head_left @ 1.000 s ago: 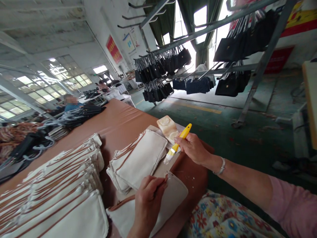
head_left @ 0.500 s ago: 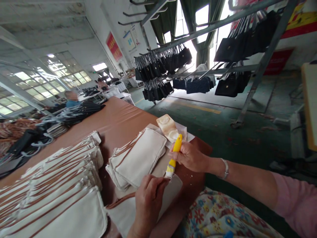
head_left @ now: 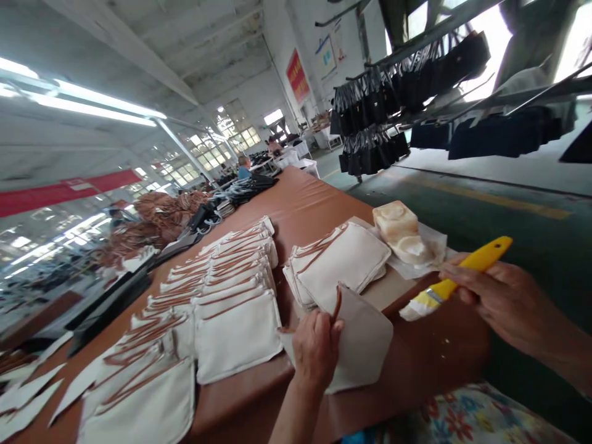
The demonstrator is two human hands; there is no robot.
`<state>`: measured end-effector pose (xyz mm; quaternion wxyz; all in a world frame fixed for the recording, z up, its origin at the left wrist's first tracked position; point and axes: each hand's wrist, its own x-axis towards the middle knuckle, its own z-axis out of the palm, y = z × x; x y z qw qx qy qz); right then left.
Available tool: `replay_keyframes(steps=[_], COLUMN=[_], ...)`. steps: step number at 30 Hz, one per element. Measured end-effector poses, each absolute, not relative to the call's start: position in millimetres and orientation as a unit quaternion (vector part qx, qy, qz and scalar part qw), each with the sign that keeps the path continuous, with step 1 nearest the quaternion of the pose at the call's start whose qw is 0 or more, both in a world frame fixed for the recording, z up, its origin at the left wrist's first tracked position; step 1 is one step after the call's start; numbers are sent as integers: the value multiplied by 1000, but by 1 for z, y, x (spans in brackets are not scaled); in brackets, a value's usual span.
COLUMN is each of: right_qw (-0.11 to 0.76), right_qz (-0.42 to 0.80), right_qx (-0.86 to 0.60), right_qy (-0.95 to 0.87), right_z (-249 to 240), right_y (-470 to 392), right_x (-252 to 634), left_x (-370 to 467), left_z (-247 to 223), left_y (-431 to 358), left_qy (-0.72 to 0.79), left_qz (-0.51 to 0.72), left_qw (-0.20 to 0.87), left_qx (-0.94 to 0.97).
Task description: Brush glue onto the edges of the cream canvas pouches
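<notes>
My right hand grips a yellow-handled paintbrush, its bristles coated white, held over the table's near right edge. My left hand is closed on the brown-edged top of a pale pouch piece, which hangs partly lifted near the table's front edge. Just behind that piece lies a small stack of cream pouches with brown trim. A cut-open plastic container with white paste in its mouth rests on a sheet to the right of the stack, close to the brush.
Overlapping rows of cream pouches cover the left of the brown table. Farther back lie dark bags and a brown strap heap. Racks of black handbags stand beyond the right edge. A person sits far off.
The brush has come away from the pouch piece and moved right. My left hand now holds the piece by its brown edge, tilted up. The view has turned left.
</notes>
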<state>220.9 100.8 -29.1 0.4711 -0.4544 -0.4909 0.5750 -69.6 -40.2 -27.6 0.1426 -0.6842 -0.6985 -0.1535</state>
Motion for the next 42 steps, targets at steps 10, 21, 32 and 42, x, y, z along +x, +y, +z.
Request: replay_keyframes(steps=[10, 21, 32, 42], right_qw=[472, 593, 463, 386], right_qz=[620, 529, 333, 324], right_qx=[-490, -451, -493, -369], right_qy=[-390, -406, -657, -780], right_z=[-33, -32, -75, -110], right_y=[101, 147, 220, 227], right_x=[230, 235, 259, 237], left_x=[-252, -151, -127, -111], left_z=[61, -38, -69, -28], left_y=[-66, 160, 273, 231], left_qy=[-715, -735, -801, -760], left_qz=[89, -49, -20, -110], left_qw=[131, 21, -57, -68], left_qx=[-681, -676, -596, -637])
